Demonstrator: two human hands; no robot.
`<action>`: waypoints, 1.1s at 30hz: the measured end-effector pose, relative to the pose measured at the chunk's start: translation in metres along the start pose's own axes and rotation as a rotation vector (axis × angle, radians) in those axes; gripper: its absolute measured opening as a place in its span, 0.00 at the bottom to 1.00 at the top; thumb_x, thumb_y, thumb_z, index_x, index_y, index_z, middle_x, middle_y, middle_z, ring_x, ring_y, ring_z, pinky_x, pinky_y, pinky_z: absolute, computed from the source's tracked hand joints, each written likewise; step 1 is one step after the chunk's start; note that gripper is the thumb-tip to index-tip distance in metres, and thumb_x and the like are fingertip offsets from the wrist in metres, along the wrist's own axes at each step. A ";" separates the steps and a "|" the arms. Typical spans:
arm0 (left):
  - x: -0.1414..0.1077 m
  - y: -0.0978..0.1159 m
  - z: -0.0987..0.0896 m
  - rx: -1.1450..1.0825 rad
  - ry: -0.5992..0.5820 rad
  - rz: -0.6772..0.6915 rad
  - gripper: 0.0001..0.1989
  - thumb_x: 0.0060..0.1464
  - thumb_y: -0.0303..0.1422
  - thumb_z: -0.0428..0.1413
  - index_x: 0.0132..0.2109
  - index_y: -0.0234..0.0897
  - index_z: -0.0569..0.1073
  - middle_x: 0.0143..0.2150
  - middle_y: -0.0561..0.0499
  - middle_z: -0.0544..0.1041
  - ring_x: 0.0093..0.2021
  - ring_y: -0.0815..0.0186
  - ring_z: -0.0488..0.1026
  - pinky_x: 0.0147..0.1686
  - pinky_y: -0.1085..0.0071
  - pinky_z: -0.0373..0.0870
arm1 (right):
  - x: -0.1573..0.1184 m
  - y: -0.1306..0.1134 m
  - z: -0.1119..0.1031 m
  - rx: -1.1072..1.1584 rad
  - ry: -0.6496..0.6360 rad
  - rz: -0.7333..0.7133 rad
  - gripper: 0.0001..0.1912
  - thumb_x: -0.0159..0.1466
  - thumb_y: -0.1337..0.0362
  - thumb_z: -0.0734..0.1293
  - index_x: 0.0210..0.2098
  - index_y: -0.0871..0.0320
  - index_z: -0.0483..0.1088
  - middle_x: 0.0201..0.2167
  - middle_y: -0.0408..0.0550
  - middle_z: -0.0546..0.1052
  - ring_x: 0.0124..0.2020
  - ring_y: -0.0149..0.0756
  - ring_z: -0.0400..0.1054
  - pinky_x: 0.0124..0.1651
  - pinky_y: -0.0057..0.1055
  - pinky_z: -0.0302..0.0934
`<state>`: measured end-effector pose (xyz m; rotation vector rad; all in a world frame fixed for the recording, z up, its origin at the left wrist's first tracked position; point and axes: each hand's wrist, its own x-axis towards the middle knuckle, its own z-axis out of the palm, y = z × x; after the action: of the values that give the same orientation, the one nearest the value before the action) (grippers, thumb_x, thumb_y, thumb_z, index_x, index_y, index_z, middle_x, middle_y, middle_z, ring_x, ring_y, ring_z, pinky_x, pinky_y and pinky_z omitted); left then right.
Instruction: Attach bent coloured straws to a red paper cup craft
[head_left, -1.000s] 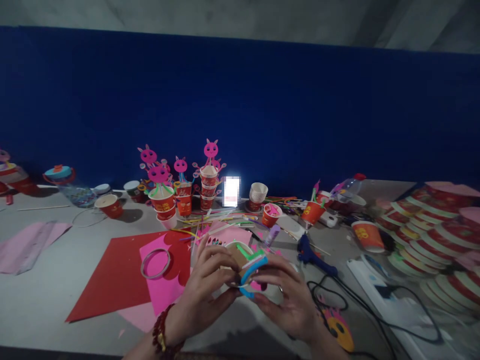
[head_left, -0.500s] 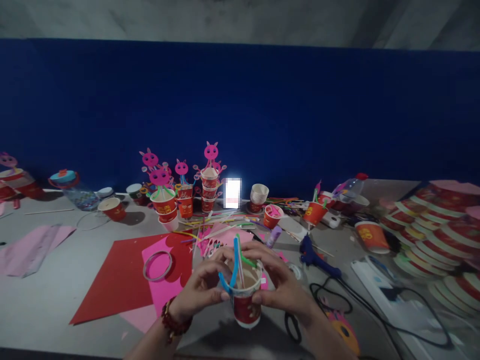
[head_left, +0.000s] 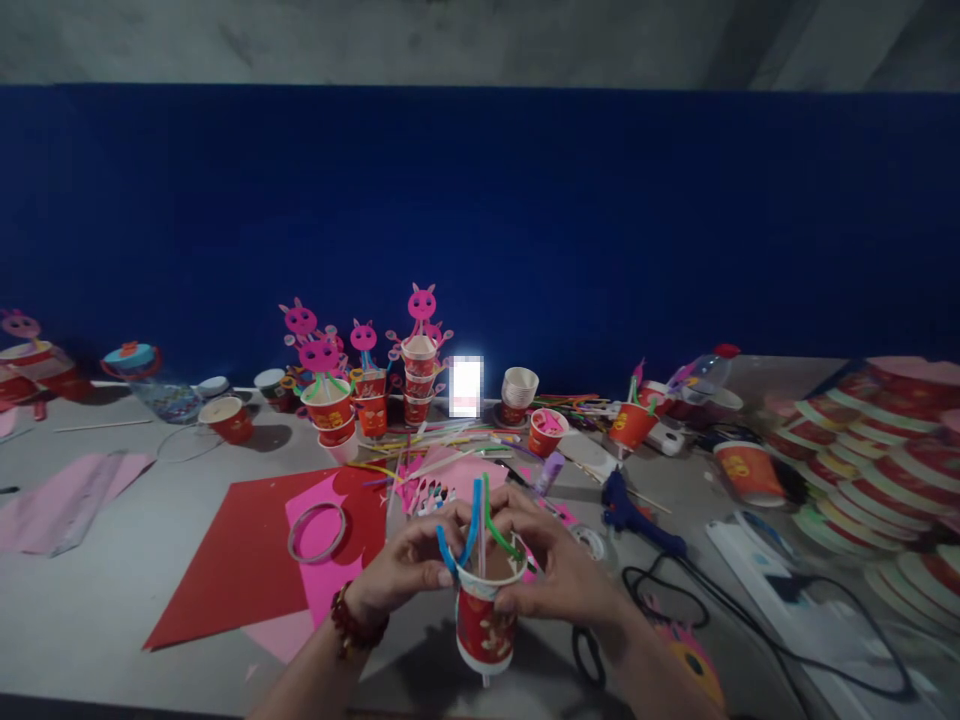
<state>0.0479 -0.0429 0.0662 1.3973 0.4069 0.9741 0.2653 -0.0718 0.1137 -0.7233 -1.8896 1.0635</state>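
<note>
Fingers (head_left: 433, 573) of the left hand (head_left: 405, 568) and right hand (head_left: 555, 570) grasp a red paper cup (head_left: 486, 628), roughly upright above the gray table (head_left: 97, 620). Blue and green pipe cleaners (head_left: 475, 515) rise at its rim; a red sheet (head_left: 240, 570) lies left, a glue gun (head_left: 617, 500) right.

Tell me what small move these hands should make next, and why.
Perhaps the left hand should adjust the bent blue craft stem while the right hand steadies the white-rimmed red paper cup: the stem bends beside the left thumb, and the right thumb rests against the cup.
</note>
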 end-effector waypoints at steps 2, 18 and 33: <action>0.001 0.000 0.000 -0.022 -0.022 -0.006 0.20 0.45 0.49 0.67 0.32 0.38 0.74 0.33 0.50 0.71 0.31 0.66 0.70 0.32 0.69 0.69 | -0.002 0.001 0.002 -0.009 0.008 0.010 0.23 0.56 0.41 0.73 0.40 0.53 0.76 0.44 0.47 0.71 0.48 0.42 0.67 0.54 0.38 0.61; 0.002 -0.016 0.021 -0.438 0.171 -0.024 0.16 0.47 0.36 0.69 0.39 0.41 0.71 0.48 0.50 0.75 0.50 0.58 0.74 0.50 0.62 0.70 | 0.001 -0.007 0.008 -0.063 0.014 0.067 0.22 0.55 0.46 0.75 0.43 0.51 0.78 0.45 0.47 0.75 0.51 0.48 0.68 0.61 0.44 0.58; -0.025 -0.021 0.029 0.408 0.434 0.278 0.13 0.63 0.26 0.54 0.51 0.46 0.76 0.54 0.47 0.77 0.57 0.59 0.72 0.57 0.62 0.67 | -0.001 0.000 0.012 -0.175 0.047 0.075 0.27 0.54 0.64 0.78 0.53 0.51 0.73 0.53 0.48 0.75 0.55 0.48 0.68 0.62 0.43 0.59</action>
<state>0.0626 -0.0779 0.0450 1.6334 0.7820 1.4926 0.2552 -0.0779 0.1099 -0.9169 -1.9445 0.9263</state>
